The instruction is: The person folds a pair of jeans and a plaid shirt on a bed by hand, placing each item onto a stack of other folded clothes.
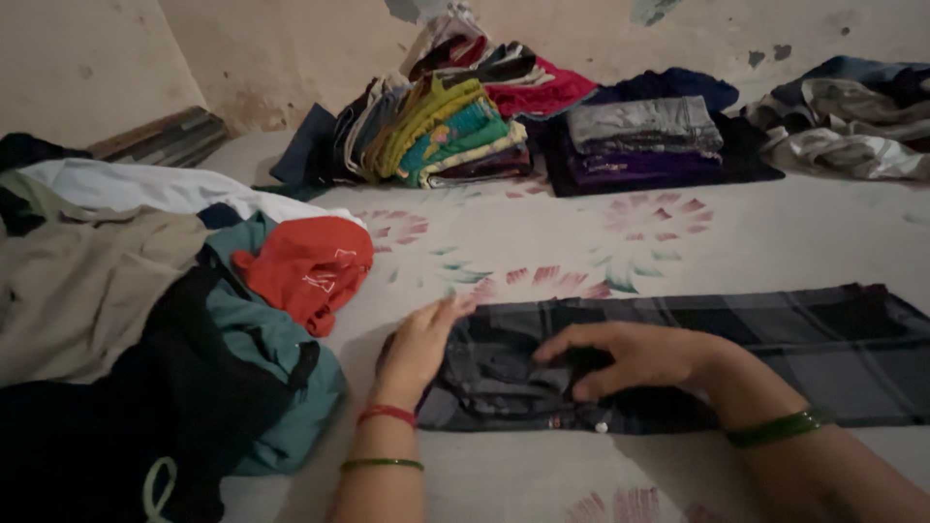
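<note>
Both hands press flat on the dark plaid shirt (678,353) near the bed's front edge: left hand (418,347) and right hand (635,356), fingers spread, gripping nothing. Loose cloth could bunch under the palms and crease crooked.

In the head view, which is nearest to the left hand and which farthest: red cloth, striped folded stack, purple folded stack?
From the left hand:
1. Red cloth, just up and left, on the pile.
2. Striped folded stack, farther back, centre.
3. Purple folded stack, farthest, back right.
</note>
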